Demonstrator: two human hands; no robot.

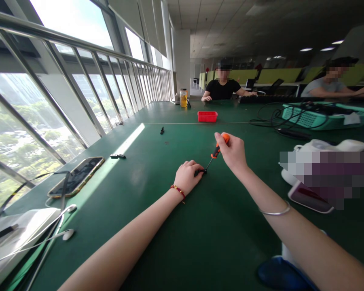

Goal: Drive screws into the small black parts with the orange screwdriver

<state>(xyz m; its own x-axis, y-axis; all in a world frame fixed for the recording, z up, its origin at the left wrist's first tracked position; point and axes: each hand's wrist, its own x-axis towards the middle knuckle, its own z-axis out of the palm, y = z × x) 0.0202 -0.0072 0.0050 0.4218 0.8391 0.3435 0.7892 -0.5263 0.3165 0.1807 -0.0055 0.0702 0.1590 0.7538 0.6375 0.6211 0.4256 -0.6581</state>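
Observation:
My right hand (233, 151) is closed round the orange handle of a small screwdriver (216, 152), held upright and tilted, its thin tip pointing down to the left. The tip meets a small black part (200, 171) that my left hand (187, 176) pinches against the green table (157, 226). A red bead bracelet is on my left wrist and a thin silver bangle on my right. The black part is mostly hidden under my fingers.
A phone (76, 176) and white earphones (67, 233) lie at the left. Small black parts (117, 156) (162, 130) sit further out, and a red tray (207, 116) beyond. A teal basket with cables (318, 115) and a second phone (309, 198) are at the right. Two people sit at the far end.

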